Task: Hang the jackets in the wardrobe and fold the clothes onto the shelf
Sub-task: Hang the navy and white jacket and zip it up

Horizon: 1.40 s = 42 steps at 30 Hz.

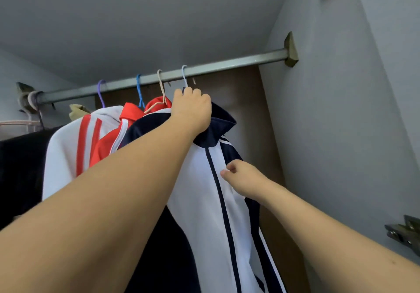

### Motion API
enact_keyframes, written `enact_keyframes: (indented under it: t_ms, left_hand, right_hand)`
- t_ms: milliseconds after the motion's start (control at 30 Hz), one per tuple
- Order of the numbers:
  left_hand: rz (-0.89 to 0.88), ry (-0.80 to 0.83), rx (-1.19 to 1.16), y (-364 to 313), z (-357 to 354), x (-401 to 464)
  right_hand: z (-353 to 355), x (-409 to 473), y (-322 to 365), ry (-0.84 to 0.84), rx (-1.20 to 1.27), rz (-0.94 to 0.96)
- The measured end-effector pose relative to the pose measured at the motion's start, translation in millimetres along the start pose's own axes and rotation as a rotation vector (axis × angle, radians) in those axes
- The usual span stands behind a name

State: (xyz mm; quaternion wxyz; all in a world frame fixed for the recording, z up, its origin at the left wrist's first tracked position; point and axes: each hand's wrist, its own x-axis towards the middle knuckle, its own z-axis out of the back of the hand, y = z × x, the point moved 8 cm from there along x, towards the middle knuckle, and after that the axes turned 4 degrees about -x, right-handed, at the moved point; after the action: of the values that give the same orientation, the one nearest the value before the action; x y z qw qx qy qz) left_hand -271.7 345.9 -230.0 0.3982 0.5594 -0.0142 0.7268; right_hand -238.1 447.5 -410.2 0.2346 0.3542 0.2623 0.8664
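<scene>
A white and navy jacket [204, 190] hangs on a pale blue hanger [184, 75] whose hook sits over the metal wardrobe rail [227, 65]. My left hand [192, 108] grips the hanger's neck and the navy collar just below the hook. My right hand [242, 176] pinches the white front of the jacket beside its dark zip line. To the left on the same rail hang a red jacket [106, 142] and a white jacket with red stripes [68, 147].
Purple [101, 92], blue [139, 90] and beige [161, 83] hanger hooks crowd the rail's left half. Dark clothing [20, 167] hangs at far left. The grey wardrobe side wall [329, 133] stands close on the right, with metal hinges [404, 233] on it.
</scene>
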Motion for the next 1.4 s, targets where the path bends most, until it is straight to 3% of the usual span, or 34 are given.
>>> enact_keyframes:
  t_ms: [167, 267, 333, 567, 867, 1100, 1400]
  left_hand:
    - [-0.173, 0.066, 0.047, -8, -10, 20]
    - [-0.410, -0.017, -0.062, -17, 4, 48]
    - [-0.473, 0.001, -0.154, -18, 13, 59]
    - [-0.333, 0.225, -0.471, 14, 61, 77]
    - [-0.186, 0.483, -0.562, 65, 147, 93]
    - [-0.111, 0.464, -0.622, 87, 170, 79]
    - [-0.151, 0.366, -0.751, 122, 182, 36]
  right_hand:
    - [45, 21, 5, -0.127, -0.115, -0.015]
    - [76, 39, 32, -0.095, -0.204, -0.040]
    - [98, 46, 50, -0.036, -0.273, -0.072]
    - [185, 28, 110, 0.171, -0.370, -0.255]
    - [296, -9, 195, 0.318, -0.430, -0.344]
    - [301, -31, 223, 0.336, -0.407, -0.324]
    - [285, -72, 269, 0.206, -0.374, -0.371]
